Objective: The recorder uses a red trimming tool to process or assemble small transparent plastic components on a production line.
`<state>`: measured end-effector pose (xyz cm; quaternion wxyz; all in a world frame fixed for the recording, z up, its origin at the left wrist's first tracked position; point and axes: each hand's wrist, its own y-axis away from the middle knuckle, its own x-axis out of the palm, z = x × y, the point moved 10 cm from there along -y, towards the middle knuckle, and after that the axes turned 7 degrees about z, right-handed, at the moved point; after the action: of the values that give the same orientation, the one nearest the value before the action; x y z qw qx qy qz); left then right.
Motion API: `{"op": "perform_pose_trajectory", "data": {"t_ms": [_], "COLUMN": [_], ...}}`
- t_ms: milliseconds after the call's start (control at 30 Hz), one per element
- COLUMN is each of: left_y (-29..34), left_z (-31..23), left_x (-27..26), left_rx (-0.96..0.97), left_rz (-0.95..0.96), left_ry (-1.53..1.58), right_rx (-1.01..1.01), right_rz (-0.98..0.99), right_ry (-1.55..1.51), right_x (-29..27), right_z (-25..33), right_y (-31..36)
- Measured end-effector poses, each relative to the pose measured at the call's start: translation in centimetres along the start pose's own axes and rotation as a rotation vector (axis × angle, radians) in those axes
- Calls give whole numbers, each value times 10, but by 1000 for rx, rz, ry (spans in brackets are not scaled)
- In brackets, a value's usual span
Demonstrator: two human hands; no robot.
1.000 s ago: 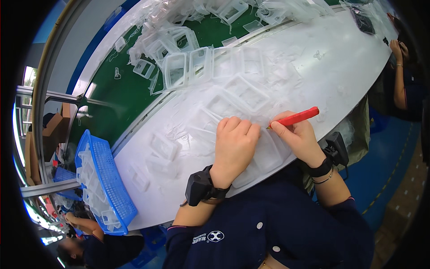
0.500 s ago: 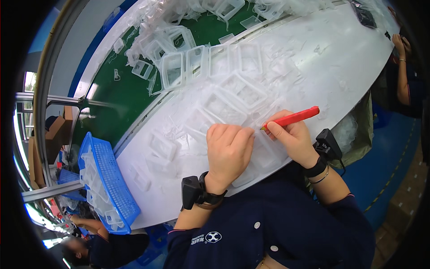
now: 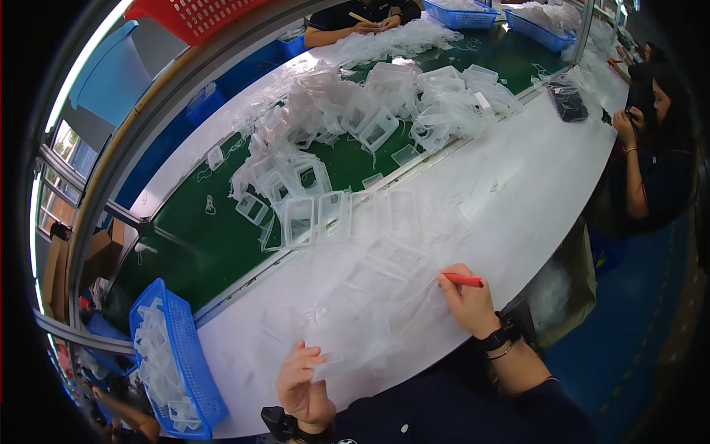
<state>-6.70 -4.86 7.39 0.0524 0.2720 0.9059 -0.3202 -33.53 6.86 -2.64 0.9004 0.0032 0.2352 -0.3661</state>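
My right hand (image 3: 471, 309) is closed around a red-handled cutting tool (image 3: 464, 280); its tip is hidden by the fingers. My left hand (image 3: 302, 383) is lower and to the left, near the table's front edge, with curled fingers and thumb around the edge of a clear plastic piece (image 3: 340, 362). The piece blends into the white table, so its outline is hard to make out. Just beyond my hands, several translucent rectangular plastic frames (image 3: 403, 255) lie on the tabletop. More frames (image 3: 299, 220) stand in a row along the metal rail.
A tangled heap of clear plastic parts (image 3: 310, 111) covers much of the green belt (image 3: 185, 244). At left stands a blue basket (image 3: 188, 348) of plastic parts. A dark packet (image 3: 568, 100) lies far right. Other people work across the belt and at right.
My hands have moved apart: the left toward the lower left, the right away from it with the red tool still held. The view has tilted up, showing more of the belt and other workers.
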Motion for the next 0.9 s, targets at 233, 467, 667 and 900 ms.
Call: {"op": "perform_pose_trajectory", "data": {"t_ms": [233, 467, 667, 900], "left_y": [-16, -28, -3, -3], "left_z": [72, 52, 34, 47], "left_x": [-76, 7, 133, 119], "left_rx": [-160, -66, 178, 114], "left_rz": [-72, 248, 681, 587], "left_ry": [-415, -580, -668, -539], "right_rx": [33, -59, 296, 279], "right_rz": [28, -42, 500, 509], "right_ry": [-124, 3, -404, -482], "right_x": [0, -28, 49, 63], "right_z": [-16, 19, -1, -1], "right_y": [-4, 3, 32, 34]}}
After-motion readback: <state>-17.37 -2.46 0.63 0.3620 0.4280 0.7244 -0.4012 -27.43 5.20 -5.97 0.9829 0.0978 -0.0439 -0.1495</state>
